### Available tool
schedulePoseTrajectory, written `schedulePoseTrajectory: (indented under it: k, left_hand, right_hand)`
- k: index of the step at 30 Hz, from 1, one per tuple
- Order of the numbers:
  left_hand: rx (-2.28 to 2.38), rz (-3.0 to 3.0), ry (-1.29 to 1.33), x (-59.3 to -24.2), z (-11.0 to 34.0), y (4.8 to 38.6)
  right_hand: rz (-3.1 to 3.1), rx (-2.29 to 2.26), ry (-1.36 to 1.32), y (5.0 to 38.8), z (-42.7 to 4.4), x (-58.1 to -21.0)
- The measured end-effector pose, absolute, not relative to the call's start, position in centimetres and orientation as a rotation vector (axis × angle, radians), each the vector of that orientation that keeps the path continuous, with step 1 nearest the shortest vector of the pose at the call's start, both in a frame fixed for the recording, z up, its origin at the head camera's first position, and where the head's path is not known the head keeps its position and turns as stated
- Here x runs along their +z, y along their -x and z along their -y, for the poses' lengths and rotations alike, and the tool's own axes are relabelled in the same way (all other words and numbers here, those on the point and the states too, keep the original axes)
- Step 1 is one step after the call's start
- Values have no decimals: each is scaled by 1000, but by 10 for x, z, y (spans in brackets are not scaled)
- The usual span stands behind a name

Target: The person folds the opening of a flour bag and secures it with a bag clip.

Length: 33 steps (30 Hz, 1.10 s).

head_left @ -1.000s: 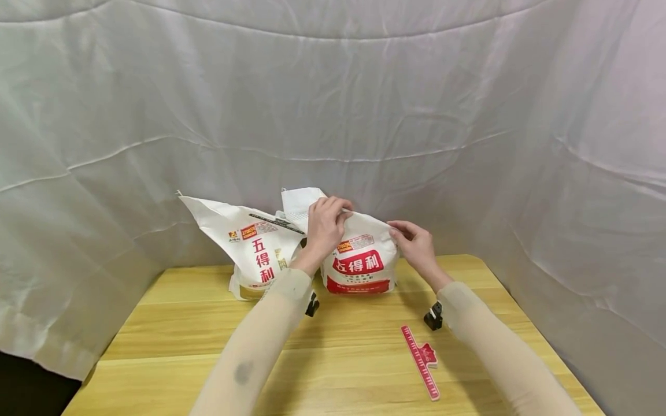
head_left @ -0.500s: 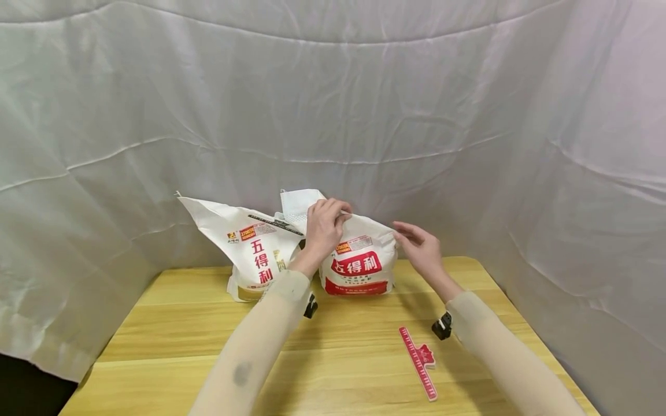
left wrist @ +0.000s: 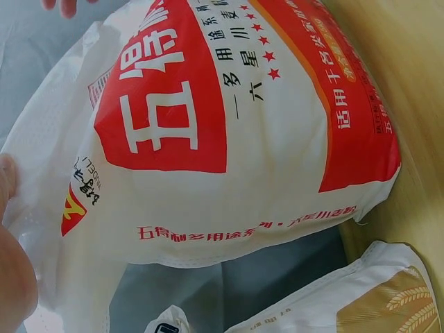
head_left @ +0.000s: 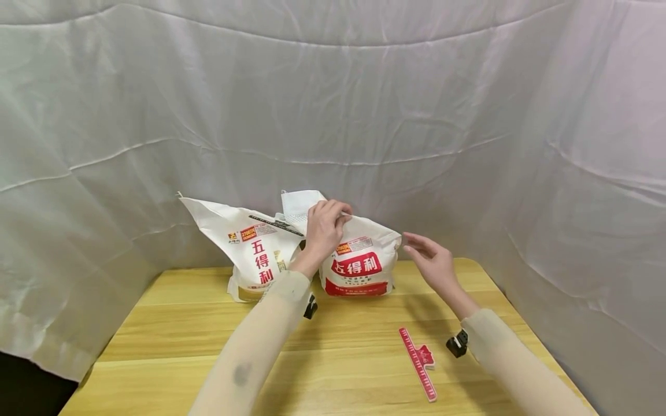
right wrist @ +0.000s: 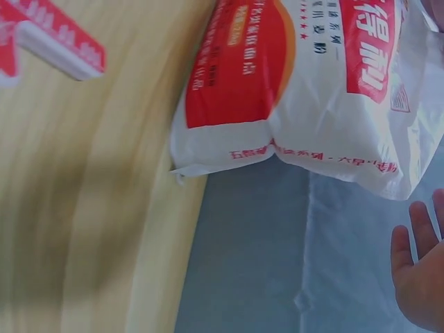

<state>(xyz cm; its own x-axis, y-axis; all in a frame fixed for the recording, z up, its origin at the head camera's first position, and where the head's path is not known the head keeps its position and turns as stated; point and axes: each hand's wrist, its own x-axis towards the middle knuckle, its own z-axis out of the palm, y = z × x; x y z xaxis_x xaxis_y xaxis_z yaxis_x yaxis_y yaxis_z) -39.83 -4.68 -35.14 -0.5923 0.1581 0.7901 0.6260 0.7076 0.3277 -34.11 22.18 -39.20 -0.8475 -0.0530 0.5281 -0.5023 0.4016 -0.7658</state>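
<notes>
A white flour bag with a red label (head_left: 356,264) stands toward the back of the table, its top folded over to the left. My left hand (head_left: 326,227) grips that folded top; in the left wrist view, part of this hand (left wrist: 15,267) shows at the bag's edge. Just off the bag's upper right corner is my right hand (head_left: 436,263), its fingers extended and holding nothing. The right wrist view shows a gap between this hand (right wrist: 421,274) and the bag (right wrist: 326,132). On the table in front lies a red bag clip (head_left: 418,365).
A second white flour bag (head_left: 260,254) with red characters and a gold base leans at the left, close to the first. Behind both hangs a grey cloth (head_left: 333,104). The wooden table (head_left: 171,346) has its right edge near the cloth.
My right hand has let go of the bag's upper right corner and moved right and slightly toward me. The left hand stays on the folded top.
</notes>
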Motion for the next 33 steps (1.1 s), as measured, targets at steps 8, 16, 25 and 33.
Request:
schedulePoseTrajectory:
  k: [8,16,25,33]
  left_hand:
    - [-770,2147,595,-353,49,400]
    - [-773,2130,597,-354,49,401]
    - [-772,2138,595,-353,48,401]
    - [-779,2140,603,-355,48,400]
  right_hand:
    - [2349,1380,-457,309,-225,-390]
    - [2356,1354,-527,323,-250,-434]
    - [2423,1300,-598,305,-259,-451]
    - [2529,1251,-624,290,-271,-468]
